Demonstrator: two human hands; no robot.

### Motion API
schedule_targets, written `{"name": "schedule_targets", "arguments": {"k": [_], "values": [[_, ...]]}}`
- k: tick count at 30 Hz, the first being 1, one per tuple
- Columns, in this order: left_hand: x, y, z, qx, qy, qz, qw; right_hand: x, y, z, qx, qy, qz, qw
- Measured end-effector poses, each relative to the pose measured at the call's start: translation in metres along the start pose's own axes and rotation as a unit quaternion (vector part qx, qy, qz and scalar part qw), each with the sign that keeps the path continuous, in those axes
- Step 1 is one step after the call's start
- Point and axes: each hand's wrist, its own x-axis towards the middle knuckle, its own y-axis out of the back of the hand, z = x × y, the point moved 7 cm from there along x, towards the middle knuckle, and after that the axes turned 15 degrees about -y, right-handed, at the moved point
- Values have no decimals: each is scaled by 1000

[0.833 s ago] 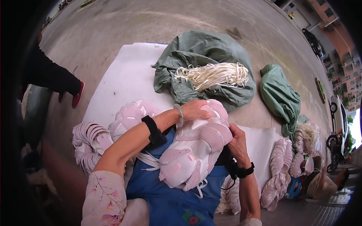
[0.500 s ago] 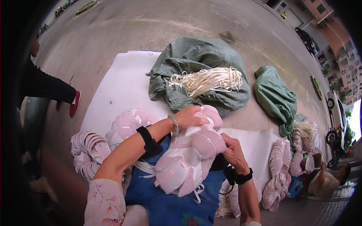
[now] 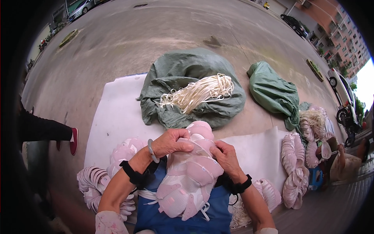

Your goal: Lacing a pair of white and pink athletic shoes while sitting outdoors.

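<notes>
Left hand (image 3: pixel 171 142) and right hand (image 3: pixel 226 158) both closed around the top of a stack of pink shoe uppers (image 3: pixel 191 175), steadied on the blue-aproned lap; bundle of white laces (image 3: pixel 198 93) lay in an open green sack (image 3: pixel 187 74) within reach.

The left hand (image 3: pixel 170 143) and right hand (image 3: pixel 227 158) cover part of the pink shoe upper stack (image 3: pixel 189 175), hiding its top piece. The stack's underside is unseen. 1 dark trouser leg (image 3: pixel 41 130) is cut off at the left edge.
</notes>
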Motion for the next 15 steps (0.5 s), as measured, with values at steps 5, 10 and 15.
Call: {"name": "schedule_targets", "arguments": {"k": [5, 10, 15], "values": [[14, -25, 7, 132, -39, -60, 989, 23, -11, -27, -96, 105, 6, 990], [20, -55, -8, 282, -140, -67, 947, 53, -26, -34, -88, 116, -137, 980], [32, -9, -23, 252, -115, 83, 957, 79, -26, -25, -126, 95, -130, 979]]}}
